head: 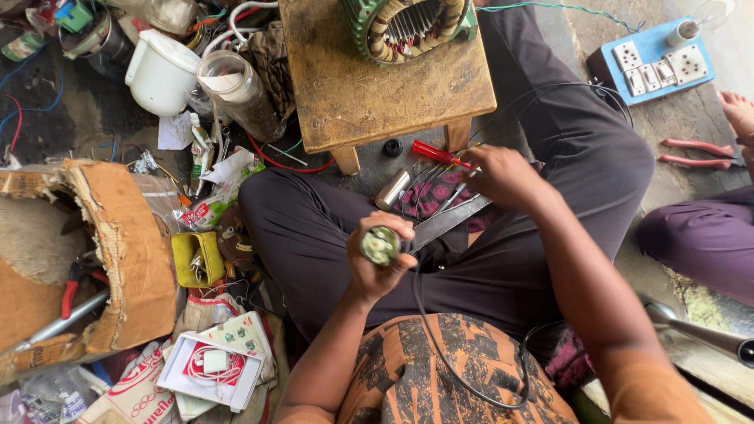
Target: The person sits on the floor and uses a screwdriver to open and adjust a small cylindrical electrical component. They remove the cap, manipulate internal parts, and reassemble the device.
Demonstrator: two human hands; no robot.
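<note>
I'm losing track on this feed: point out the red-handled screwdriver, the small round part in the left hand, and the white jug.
red-handled screwdriver [430, 151], head view, on its red handle.
small round part [380, 245], head view, on its greenish face.
white jug [161, 74], head view, on its side wall.

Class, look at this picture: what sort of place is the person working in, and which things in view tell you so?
Probably an informal electrical repair workshop on the floor. A motor stator with copper windings sits on a small wooden stool, a red screwdriver and red pliers lie about, and a blue switch-and-socket board is nearby.
</note>
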